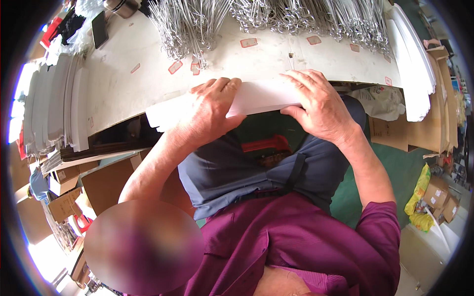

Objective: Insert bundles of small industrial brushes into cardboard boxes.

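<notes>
A long white folded strip (264, 94), which looks like paper or thin card, lies along the near edge of the table, its left end jutting past the edge. My left hand (213, 109) grips it left of the middle, fingers over the top and thumb along the near side. Toward its right end my right hand (316, 104) holds it the same way, fingers on top and thumb underneath. Beyond the hands, bundles of metal wire rods with looped ends (190, 34) lie on the white tabletop (133, 79).
White strips are stacked at the table's left (54, 103) and right (412, 64) ends. A dark phone (99, 29) and a metal flask (121, 7) lie at the far left. Cardboard boxes (111, 185) stand below on the left. A plastic bag (379, 102) hangs under the right edge.
</notes>
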`<state>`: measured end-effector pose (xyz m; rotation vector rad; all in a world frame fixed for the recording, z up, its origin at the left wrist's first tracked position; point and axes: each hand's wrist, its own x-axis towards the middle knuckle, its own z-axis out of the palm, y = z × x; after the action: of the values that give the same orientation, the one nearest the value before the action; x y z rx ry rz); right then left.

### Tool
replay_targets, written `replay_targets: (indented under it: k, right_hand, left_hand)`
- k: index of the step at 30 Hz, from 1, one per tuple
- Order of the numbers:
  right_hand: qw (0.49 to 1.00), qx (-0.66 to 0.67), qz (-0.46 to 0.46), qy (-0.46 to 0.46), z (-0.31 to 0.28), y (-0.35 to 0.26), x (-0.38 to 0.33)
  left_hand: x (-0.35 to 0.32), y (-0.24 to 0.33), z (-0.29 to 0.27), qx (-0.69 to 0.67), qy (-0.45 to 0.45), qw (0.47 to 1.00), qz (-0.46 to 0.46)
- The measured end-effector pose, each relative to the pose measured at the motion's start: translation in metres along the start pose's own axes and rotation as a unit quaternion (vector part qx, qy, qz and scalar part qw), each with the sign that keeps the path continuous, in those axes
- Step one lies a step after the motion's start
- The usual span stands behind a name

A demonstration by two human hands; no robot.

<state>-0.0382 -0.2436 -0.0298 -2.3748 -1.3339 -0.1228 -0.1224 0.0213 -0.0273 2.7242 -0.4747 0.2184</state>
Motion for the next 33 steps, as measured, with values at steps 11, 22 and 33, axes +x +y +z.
replay_targets:
  k: [11,22,33]
  right_hand:
    - [0.998,-0.010,-0.055,-0.005,0.017,-0.005,0.018]
    - [0.994,-0.052,-0.077,0.050,0.029,0.051,0.036]
    - [0.996,-0.086,-0.006,0.008,0.047,0.026,0.016]
  left_hand:
    - [0.004,0.006,-0.001,-0.007,0.009,1.000,0.005]
    - [0.019,-0.023,0.026,0.051,0.057,0.996,-0.043]
    - [-0.004,-0.018,0.076,0.125,0.107,0.985,-0.048]
